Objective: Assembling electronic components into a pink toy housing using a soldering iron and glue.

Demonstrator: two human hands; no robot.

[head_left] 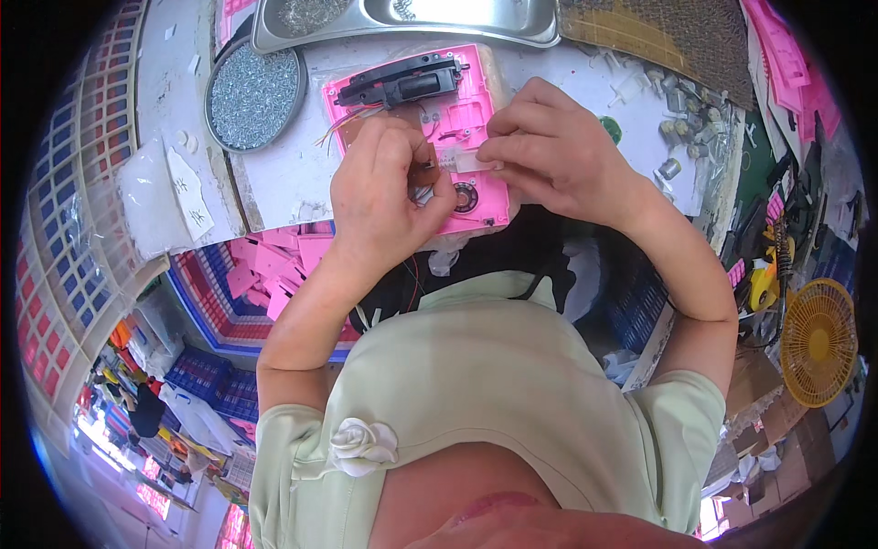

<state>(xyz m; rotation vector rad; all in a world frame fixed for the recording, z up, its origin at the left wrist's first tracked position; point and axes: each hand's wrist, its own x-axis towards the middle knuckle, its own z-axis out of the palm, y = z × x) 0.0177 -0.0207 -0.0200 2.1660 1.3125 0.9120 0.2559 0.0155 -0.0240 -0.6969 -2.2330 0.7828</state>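
Note:
A pink plastic housing [486,103] lies open on the worktop, with a black molded part [402,84] fixed across its far end and thin wires trailing at its left. Over the housing's middle, my right hand [569,151] pinches a small whitish plastic piece [469,161] between thumb and fingers. My left hand [386,178] is closed at the left end of that piece. A small part in its curled fingers is mostly hidden, so its kind cannot be made out. Close to my left thumb, a round black component [465,196] sits in the housing.
A round tray of small metal screws [254,96] stands left, a steel tray [412,27] at the far edge. Several small motors with whitish plastic parts [679,119] lie right. Below the worktop at left, a crate [215,306] holds pink pieces. A yellow fan guard [819,343] is far right.

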